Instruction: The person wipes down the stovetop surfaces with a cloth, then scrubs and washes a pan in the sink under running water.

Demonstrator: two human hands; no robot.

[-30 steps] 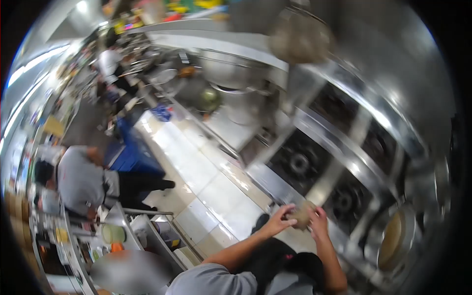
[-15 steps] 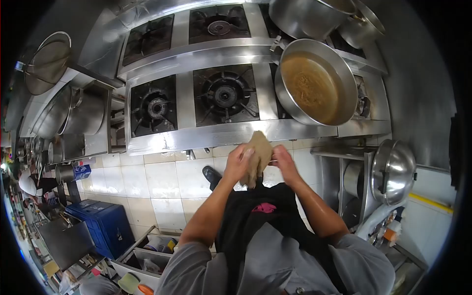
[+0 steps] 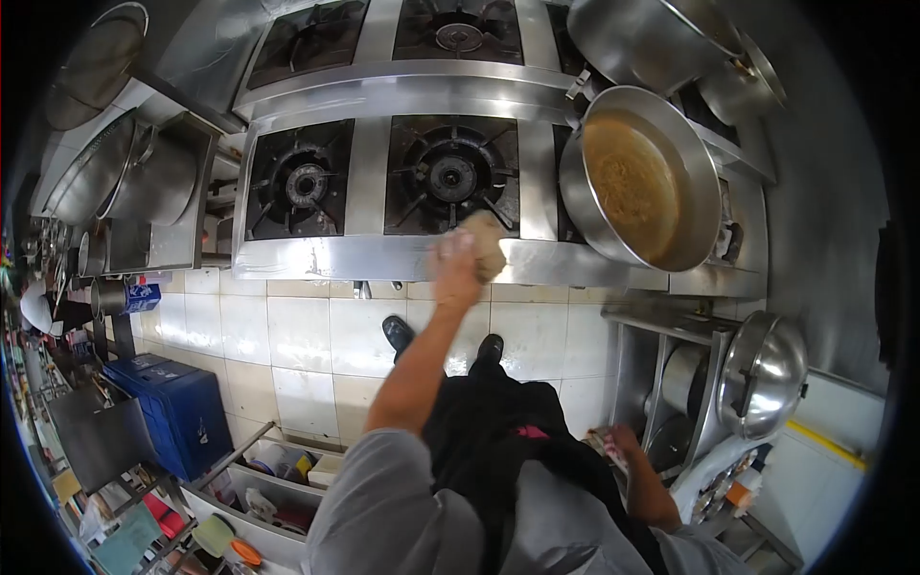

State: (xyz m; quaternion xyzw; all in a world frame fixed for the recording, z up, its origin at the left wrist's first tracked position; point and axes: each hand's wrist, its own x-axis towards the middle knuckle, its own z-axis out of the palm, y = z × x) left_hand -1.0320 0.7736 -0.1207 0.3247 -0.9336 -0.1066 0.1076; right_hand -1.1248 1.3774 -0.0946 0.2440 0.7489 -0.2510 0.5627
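Bright overhead glare on steel stove front [image 3: 316, 257]; strong fisheye curve, black corners; left edge smeared.

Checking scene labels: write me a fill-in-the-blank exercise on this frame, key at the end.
The tan cloth is in the person's ____ hand.
The wide pan holding liquid stands to the ____ of the uncovered front burners, as pictured.
The big container on the floor is ____ in color.
The person's shoes are ____ in color.

Missing words: left; right; blue; black.
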